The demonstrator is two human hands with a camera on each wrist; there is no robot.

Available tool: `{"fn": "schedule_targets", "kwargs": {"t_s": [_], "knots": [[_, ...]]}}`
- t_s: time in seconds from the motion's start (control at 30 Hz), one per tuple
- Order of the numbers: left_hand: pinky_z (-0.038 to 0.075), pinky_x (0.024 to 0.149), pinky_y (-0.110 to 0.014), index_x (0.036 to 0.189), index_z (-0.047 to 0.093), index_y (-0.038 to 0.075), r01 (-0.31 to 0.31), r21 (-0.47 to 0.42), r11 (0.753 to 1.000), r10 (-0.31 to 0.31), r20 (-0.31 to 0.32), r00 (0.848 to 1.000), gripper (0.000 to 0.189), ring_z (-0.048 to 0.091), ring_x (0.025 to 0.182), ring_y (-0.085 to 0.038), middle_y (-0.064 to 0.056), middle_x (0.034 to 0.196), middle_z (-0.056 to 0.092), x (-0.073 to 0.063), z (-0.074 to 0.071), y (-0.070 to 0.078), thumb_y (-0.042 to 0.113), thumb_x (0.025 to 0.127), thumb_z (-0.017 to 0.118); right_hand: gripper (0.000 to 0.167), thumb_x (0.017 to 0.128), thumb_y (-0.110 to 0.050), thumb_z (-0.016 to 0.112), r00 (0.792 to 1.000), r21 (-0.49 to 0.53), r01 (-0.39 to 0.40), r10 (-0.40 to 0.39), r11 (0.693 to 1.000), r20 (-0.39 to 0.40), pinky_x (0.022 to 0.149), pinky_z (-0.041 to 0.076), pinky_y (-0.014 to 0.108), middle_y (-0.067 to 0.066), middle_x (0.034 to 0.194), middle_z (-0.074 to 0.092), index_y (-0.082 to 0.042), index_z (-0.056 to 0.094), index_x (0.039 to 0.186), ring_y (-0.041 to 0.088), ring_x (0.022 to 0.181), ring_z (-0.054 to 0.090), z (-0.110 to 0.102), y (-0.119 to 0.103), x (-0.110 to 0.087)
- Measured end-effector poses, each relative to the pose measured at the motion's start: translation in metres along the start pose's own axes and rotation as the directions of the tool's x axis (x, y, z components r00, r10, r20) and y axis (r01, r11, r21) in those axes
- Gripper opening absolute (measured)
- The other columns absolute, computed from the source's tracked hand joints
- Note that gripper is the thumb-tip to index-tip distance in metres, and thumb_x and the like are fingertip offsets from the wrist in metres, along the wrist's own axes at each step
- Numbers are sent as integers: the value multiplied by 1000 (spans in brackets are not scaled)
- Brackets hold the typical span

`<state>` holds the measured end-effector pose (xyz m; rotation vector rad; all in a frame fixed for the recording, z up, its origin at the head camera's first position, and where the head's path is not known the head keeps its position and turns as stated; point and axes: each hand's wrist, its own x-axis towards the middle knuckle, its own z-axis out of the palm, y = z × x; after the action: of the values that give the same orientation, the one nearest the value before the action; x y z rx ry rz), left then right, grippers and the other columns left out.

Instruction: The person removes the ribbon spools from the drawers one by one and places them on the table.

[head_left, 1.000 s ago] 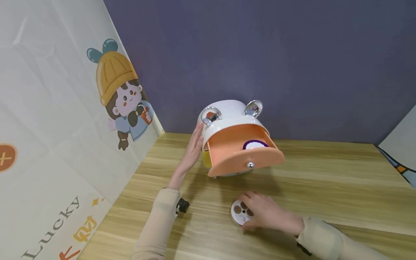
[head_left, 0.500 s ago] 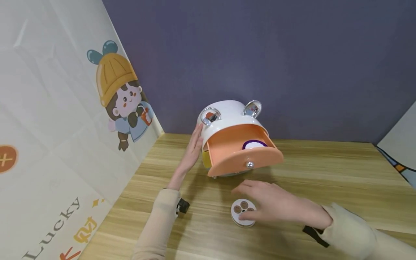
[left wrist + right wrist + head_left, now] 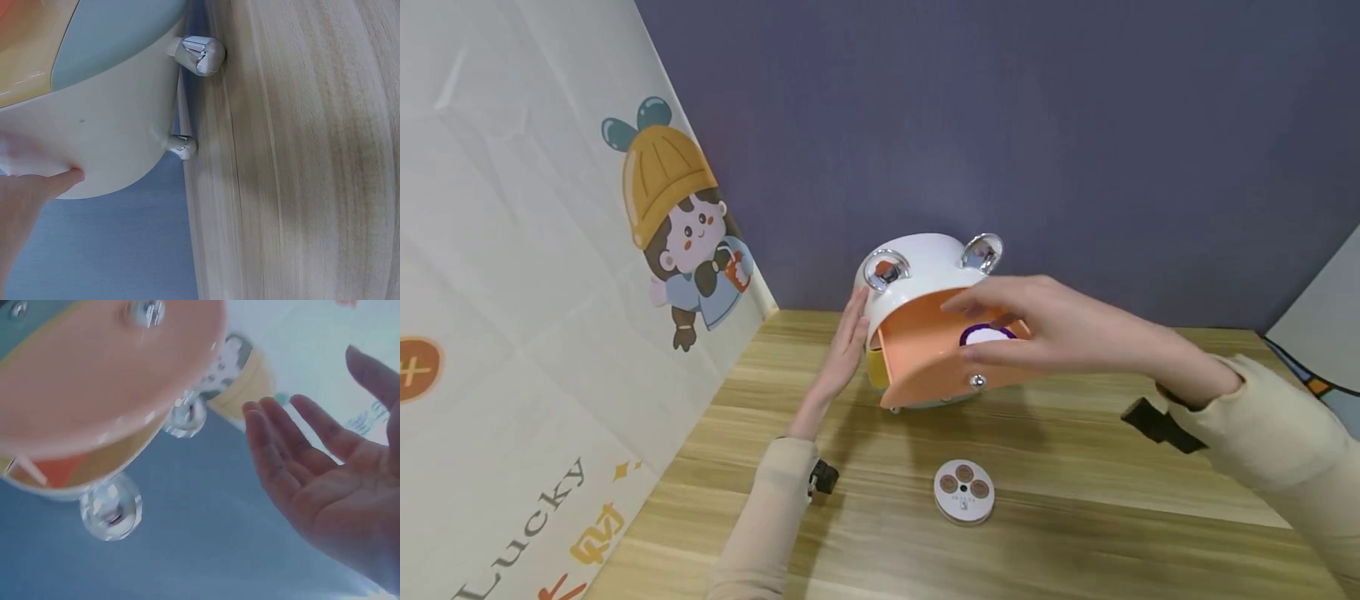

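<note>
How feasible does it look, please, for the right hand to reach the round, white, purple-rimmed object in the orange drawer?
Probably yes: the orange drawer is pulled out, the empty right hand is near, and nothing visible blocks the round object.

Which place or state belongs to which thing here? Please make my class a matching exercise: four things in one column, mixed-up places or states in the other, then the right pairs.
Column 1
1. Left hand
2. Orange drawer
3. Right hand
4. Round disc

Column 2
A. Pulled open, with a silver knob on its front
B. Lying flat on the wooden table
C. Touching the side of the white box
D. Holding nothing, and partly hiding the drawer in the head view

Right pairs: 1-C, 2-A, 3-D, 4-B
</note>
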<state>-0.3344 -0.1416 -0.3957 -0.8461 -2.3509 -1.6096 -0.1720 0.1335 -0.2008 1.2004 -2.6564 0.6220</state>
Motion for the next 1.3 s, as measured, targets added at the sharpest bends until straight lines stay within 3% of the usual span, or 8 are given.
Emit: {"fn": "schedule_targets", "kwargs": {"t_s": [0.17, 0.33, 0.5, 0.77, 0.9, 1.0, 1.17, 1.3], "knots": [[6, 127, -55, 160, 14, 28, 14, 1, 1000, -14, 3, 1000, 52, 3, 157, -22, 2, 170, 2, 0, 1, -2, 31, 110, 27, 30, 98, -22, 63, 995, 36, -82, 80, 996, 60, 87, 57, 34, -4, 122, 68, -20, 64, 128, 11, 104, 64, -11, 29, 14], [4, 127, -54, 160, 15, 26, 32, -28, 999, -31, 9, 999, 52, 2, 157, -22, 1, 170, 1, -1, 2, -4, 28, 110, 28, 33, 100, -19, 59, 978, 90, -94, 75, 992, 196, 96, 55, 43, 2, 132, 65, -17, 61, 133, 22, 118, 61, -6, 57, 17], [5, 127, -53, 160, 15, 30, 31, -8, 999, -31, 3, 1000, 52, 2, 157, -20, 5, 169, 2, -3, 2, -4, 31, 110, 28, 36, 99, -17, 60, 952, 67, -59, 36, 996, 304, 94, 53, 42, 3, 134, 63, -15, 60, 136, 23, 117, 60, 2, 77, 18], [5, 127, -55, 159, 15, 36, 9, 1, 1000, -9, -7, 1000, 52, 2, 157, -19, 8, 169, 3, -2, 0, -2, 42, 108, 28, 47, 92, -1, 59, 904, 68, -67, 32, 995, 426, 92, 51, 37, -1, 132, 65, -14, 58, 138, 20, 112, 60, 6, 94, 26], [5, 127, -54, 159, 16, 32, 5, -2, 1000, -5, -2, 1000, 52, 3, 157, -20, 5, 169, 3, -1, 0, -1, 36, 109, 28, 57, 85, 3, 63, 882, 90, -58, 9, 994, 471, 88, 49, 32, -2, 131, 65, -15, 58, 139, 19, 106, 57, 7, 100, 32], [5, 127, -54, 160, 16, 27, 9, 3, 1000, -9, 2, 1000, 52, 3, 157, -22, 0, 170, 2, 0, 0, 0, 28, 110, 28, 59, 83, -1, 69, 867, 97, -55, 0, 994, 498, 90, 50, 31, -1, 133, 63, -15, 57, 140, 19, 110, 57, 8, 104, 36], [4, 127, -55, 160, 15, 16, 30, -10, 1000, -30, 21, 999, 53, 1, 157, -28, -10, 169, 1, -3, -4, 20, 21, 109, 28, 64, 85, -20, 77, 833, 87, -56, -1, 995, 554, 98, 49, 36, 6, 141, 58, -11, 53, 143, 22, 122, 54, 8, 108, 42], [6, 127, -54, 160, 16, 12, 52, -12, 999, -51, 38, 998, 53, 3, 157, -29, -12, 169, 2, -8, -7, 39, 19, 109, 29, 64, 85, -19, 76, 811, 62, -6, -31, 998, 585, 99, 48, 39, 11, 141, 56, -8, 52, 144, 26, 123, 53, 11, 111, 45]]}}
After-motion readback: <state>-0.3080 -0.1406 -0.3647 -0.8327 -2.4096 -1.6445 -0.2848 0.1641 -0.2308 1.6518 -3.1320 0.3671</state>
